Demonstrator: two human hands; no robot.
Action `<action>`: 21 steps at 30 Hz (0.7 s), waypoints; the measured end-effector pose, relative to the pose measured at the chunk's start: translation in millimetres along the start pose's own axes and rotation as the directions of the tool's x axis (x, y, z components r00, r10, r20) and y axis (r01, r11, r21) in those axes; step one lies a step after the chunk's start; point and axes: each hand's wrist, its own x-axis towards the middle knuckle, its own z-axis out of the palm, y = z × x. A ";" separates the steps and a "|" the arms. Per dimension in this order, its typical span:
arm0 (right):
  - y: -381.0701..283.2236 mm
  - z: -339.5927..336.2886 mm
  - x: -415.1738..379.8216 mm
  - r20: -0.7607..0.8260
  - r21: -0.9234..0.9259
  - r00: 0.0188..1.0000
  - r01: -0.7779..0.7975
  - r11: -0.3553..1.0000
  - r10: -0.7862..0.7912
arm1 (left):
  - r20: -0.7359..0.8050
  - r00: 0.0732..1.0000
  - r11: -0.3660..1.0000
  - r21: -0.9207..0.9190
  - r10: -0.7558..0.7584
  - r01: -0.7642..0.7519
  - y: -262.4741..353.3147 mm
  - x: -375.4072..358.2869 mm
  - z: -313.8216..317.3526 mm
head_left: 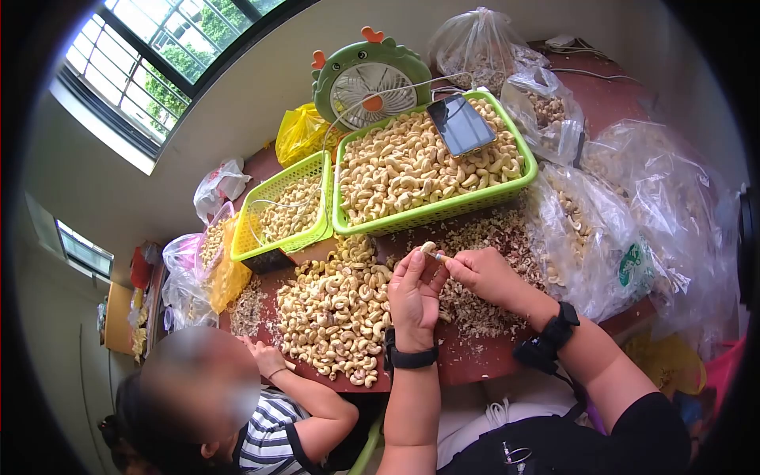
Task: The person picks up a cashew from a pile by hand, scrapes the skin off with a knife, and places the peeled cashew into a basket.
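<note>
Above the table's front part, my left hand [415, 297] holds a cashew [428, 247] between thumb and fingers, palm turned up. My right hand [484, 273] grips a small thin-handled tool [440, 257], its tip at the cashew. A pile of loose cashews [336, 309] lies left of my left hand. Under and around my right hand are brown skin scraps [483, 317]. Behind both hands stands a large green basket [435, 207] full of cashews, with a phone [461, 125] lying on top.
Another person [293, 412] sits at the left, a hand on the table edge. A smaller green-yellow basket [289, 210] holds cashews. A green fan [370, 83] stands behind the baskets. Clear plastic bags [586, 245] of cashews crowd the right side. A cable crosses the baskets.
</note>
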 end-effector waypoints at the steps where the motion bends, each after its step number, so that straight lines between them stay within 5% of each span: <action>1: -0.6 -1.0 0.1 -0.002 0.000 1.000 0.005 1.000 -0.005 | 0.008 1.000 1.000 -0.002 -0.007 0.007 0.2 0.1 0.2; 10: 1.0 -0.6 0.3 -0.033 0.069 0.999 0.003 0.998 -0.001 | 0.049 0.999 0.996 -0.084 0.005 -0.001 3.1 -2.9 3.9; 21: 3.1 -1.4 0.1 0.009 0.072 1.000 -0.007 0.997 0.007 | -0.156 0.965 0.976 0.096 0.209 -0.196 -2.3 -2.5 0.4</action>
